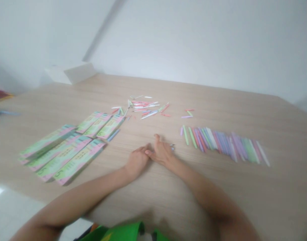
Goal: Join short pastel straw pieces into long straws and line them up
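My left hand [137,161] and my right hand [163,152] meet over the middle of the wooden table, their fingertips touching or nearly so. The left fingers are bent and pressed together. On the right, the thumb reaches toward the left fingers while one finger points up and away. A thin dark-tipped piece [172,145] pokes out beside the right hand; whether it is gripped or lying on the table is unclear. Anything between the fingers is hidden and blurred. Rightward lies a row of slim pastel pen-like sticks [218,140].
Several green-and-pink boxes [68,157] lie in two groups on the left, a blue stick [113,135] beside them. Farther back is a scattered pile of thin coloured pieces [144,106]. A few more pieces [189,113] lie right of it. A white box-like object [79,73] stands near the wall.
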A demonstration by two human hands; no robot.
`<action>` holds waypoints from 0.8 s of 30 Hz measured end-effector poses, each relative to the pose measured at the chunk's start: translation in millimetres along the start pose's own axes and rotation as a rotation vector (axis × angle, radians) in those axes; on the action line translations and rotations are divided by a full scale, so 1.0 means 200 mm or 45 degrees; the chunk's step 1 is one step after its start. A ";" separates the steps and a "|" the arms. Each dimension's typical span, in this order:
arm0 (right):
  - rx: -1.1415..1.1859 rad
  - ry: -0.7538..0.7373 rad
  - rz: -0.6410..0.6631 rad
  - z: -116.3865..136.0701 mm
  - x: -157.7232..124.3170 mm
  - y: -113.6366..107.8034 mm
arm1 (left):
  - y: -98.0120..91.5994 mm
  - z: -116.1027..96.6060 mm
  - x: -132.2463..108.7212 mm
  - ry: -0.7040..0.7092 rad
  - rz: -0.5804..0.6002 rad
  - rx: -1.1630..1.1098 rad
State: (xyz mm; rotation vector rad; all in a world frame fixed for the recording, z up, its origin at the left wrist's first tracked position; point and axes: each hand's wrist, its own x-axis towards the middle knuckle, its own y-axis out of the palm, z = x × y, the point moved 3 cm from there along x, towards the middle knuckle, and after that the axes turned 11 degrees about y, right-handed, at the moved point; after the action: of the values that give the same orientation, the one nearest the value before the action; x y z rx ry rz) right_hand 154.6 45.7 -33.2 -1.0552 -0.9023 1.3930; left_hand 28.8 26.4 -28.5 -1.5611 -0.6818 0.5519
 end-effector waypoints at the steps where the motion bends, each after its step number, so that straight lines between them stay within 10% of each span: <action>1: -0.001 -0.005 -0.021 0.00 0.00 0.00 | 0.00 -0.01 0.00 -0.001 -0.027 -0.011; 8: -0.049 0.043 -0.213 -0.03 0.02 0.05 | 0.04 0.02 0.05 0.033 -0.189 -0.058; 17: 0.324 -0.018 -1.017 -0.01 -0.05 -0.14 | 0.12 0.25 0.20 -0.110 -0.416 -0.936; 21: 0.802 -0.027 -0.818 -0.02 -0.06 -0.10 | 0.14 0.29 0.17 -0.055 -0.476 -1.659; 24: 1.123 -0.015 -0.517 0.00 -0.09 -0.01 | 0.15 0.23 0.14 0.111 -0.236 -2.047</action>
State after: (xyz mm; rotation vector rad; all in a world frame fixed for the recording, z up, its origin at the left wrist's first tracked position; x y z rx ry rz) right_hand 155.4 28.8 -29.1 -0.1769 -0.3830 1.2429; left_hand 19.8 77.8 -62.4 -2.8860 -1.3093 -0.4032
